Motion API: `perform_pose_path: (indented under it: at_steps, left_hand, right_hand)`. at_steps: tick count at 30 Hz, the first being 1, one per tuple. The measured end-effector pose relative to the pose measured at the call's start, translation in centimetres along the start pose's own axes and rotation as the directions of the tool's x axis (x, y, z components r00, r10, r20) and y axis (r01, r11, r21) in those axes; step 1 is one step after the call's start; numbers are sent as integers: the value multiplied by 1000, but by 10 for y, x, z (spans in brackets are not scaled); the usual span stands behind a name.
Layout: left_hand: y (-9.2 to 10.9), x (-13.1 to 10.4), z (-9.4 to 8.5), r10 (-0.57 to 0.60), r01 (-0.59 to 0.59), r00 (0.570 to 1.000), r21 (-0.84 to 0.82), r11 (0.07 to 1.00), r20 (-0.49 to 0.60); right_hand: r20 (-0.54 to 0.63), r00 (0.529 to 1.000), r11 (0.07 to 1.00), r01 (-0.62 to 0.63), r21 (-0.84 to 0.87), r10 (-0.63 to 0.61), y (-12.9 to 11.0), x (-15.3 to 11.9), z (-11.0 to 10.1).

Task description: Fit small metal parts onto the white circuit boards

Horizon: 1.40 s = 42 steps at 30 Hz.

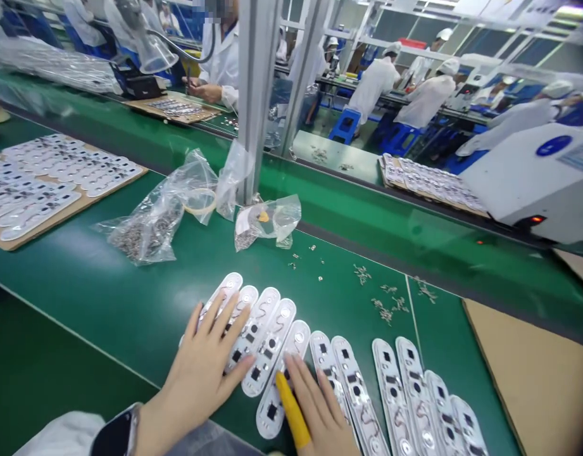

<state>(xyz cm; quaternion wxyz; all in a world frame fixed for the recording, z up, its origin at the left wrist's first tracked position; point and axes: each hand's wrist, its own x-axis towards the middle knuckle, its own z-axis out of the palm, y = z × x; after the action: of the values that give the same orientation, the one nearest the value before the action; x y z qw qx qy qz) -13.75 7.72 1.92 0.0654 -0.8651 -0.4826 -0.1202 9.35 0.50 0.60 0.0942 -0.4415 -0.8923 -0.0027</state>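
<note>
A row of long white plastic housings (272,342) with black parts and thin wires lies across the green table. My left hand (203,358) rests on the housings at the left end, its fingers spread. Over the middle of the row, my right hand (314,405) touches a housing, fingers stretched out and a yellow cover on one finger. More housings (414,402) lie to the right of it, the nearest partly hidden under the hand. Neither hand grips anything.
Cardboard with rows of housings (58,218) lies at the left. Bags of small metal parts (149,234) stand near a metal post (256,95). Loose metal pieces (383,310) lie beyond the row, bare cardboard (533,367) at the right. Several people work across the belt (367,234).
</note>
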Motion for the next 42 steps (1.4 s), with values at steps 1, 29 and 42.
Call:
perform_pose_path:
  at_steps: [1, 29, 42]
  left_hand:
    - [3, -1, -2, 2, -2, 1000, 8, 1000, 3]
    - [26, -1, -14, 390, -377, 920, -197, 905, 27]
    - [87, 18, -9, 452, -447, 892, -168, 879, -7]
  right_hand:
    - [-15, 1000, 1000, 10, -13, -10, -5, 2, 1]
    - [258, 965, 963, -29, 269, -43, 22, -4, -64]
    - [-186, 752, 765, -644, -6, 632, 56, -55, -36]
